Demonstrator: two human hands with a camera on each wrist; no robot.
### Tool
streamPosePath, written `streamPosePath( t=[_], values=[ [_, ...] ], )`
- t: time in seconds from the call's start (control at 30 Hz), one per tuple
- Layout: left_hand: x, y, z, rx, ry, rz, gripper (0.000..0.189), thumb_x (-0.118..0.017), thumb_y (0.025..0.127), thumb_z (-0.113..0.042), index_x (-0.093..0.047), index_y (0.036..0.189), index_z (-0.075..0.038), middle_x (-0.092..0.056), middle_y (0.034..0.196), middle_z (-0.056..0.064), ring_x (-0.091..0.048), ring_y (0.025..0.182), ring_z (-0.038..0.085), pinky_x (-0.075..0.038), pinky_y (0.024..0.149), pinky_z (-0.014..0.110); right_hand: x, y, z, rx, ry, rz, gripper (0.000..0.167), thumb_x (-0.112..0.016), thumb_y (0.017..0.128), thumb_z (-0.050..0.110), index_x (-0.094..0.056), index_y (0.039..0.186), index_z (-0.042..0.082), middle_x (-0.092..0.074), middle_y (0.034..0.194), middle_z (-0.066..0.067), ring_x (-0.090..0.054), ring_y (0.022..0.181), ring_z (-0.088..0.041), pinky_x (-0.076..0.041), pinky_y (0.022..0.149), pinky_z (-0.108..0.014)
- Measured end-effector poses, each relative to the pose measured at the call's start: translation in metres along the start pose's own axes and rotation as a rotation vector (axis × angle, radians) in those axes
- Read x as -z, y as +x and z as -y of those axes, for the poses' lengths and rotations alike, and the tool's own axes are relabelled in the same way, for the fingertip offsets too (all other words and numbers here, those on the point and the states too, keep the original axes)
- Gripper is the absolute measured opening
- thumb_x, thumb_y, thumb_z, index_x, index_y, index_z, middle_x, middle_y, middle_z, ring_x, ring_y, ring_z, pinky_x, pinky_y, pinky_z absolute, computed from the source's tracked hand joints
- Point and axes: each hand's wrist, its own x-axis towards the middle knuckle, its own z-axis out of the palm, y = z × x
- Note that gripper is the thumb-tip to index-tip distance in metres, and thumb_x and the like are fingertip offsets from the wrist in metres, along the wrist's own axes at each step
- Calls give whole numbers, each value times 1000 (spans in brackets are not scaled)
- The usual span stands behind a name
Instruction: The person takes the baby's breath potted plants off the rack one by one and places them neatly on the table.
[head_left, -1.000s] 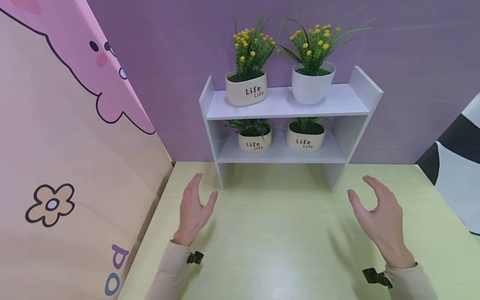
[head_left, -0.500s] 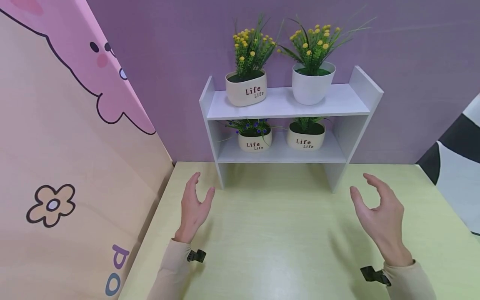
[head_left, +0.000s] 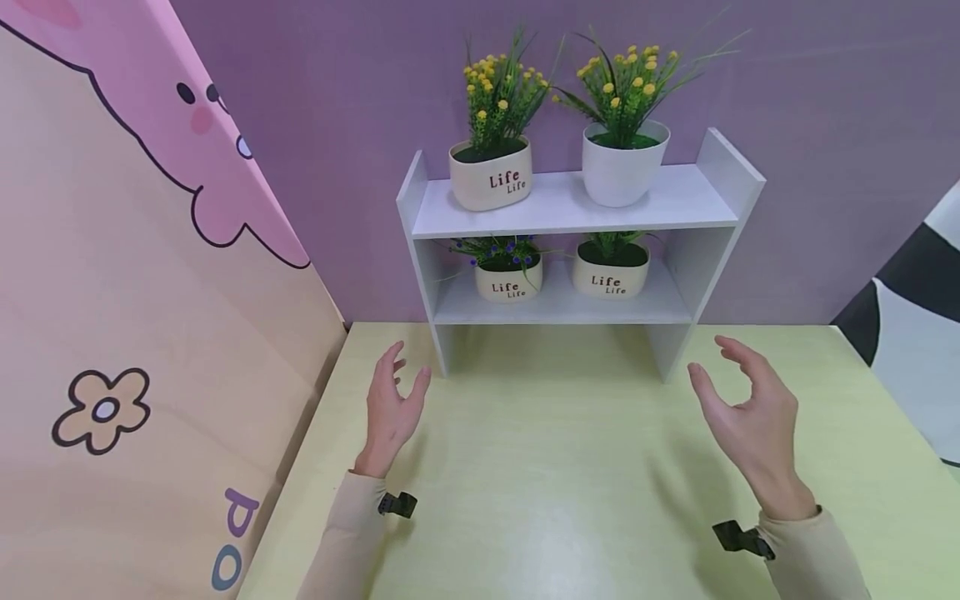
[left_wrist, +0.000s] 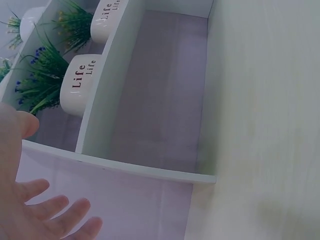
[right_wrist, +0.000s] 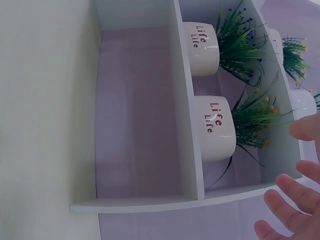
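My left hand [head_left: 392,417] hovers over the table's left side, in front of the white shelf's left leg, fingers relaxed and thumb spread. My right hand [head_left: 753,421] hovers on the other side, thumb and fingers forming a loose C. Both hold nothing. Between and beyond them stands a white two-tier shelf [head_left: 562,319]. On its top tier are an oval "Life" pot [head_left: 491,185] and a round white pot [head_left: 622,172], each with yellow flowers. The lower tier bears a "Life" pot with blue flowers [head_left: 508,283] and another "Life" pot [head_left: 611,279] with green leaves.
The shelf stands at the back of a pale wooden table [head_left: 555,467], before a purple wall [head_left: 330,125]. A printed panel [head_left: 172,317] borders the table's left side. A black-and-white patterned surface [head_left: 922,333] is at the right. Small black cameras [head_left: 742,540] sit on the wrists.
Both hands have shifted slightly forward, the right one also a little to the left. The left fingers have curled a bit more. The shelf and pots stay in place.
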Motion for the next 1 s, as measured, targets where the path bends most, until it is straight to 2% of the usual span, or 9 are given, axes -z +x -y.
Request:
streamPosePath(
  t=[0.27, 0.43, 0.6, 0.77, 1.0],
  values=[
    [-5, 1, 5, 39, -39, 9, 63, -67, 105, -33, -46, 160, -11, -52, 160, 14, -60, 136, 39, -55, 101, 59, -3, 4, 7, 36, 38, -4, 51, -82, 86, 1, -73, 136, 9, -58, 117, 46, -57, 112, 19, -39, 101, -9],
    [-8, 5, 2, 46, -67, 13, 61, -67, 106, -32, -47, 160, -11, -51, 160, 15, -60, 136, 39, -52, 108, 61, -5, 6, 11, 48, 48, 6, 49, -81, 87, 2, -73, 136, 7, -58, 118, 46, -56, 112, 20, -38, 101, -9],
    [-13, 13, -4, 59, -104, 9, 60, -67, 106, -30, -47, 159, -12, -53, 160, 11, -61, 137, 36, -50, 112, 58, -6, 10, 14, 74, 54, -1, 46, -78, 89, 2, -72, 135, 4, -58, 119, 47, -57, 112, 20, -39, 101, -9],
    [-18, 23, -8, 53, -118, 6, 59, -67, 106, -32, -48, 159, -13, -54, 160, 7, -62, 136, 34, -50, 112, 55, -10, 14, 17, 104, 77, -12, 42, -77, 91, 1, -73, 133, 3, -59, 120, 45, -59, 112, 19, -40, 102, -9],
    [-19, 24, -1, 50, -132, 17, 58, -64, 107, -31, -48, 158, -10, -55, 159, 11, -62, 136, 37, -50, 113, 56, -18, 17, 21, 129, 99, 4, 43, -77, 90, -1, -73, 133, 2, -62, 121, 41, -60, 113, 16, -40, 103, -11]
  ],
)
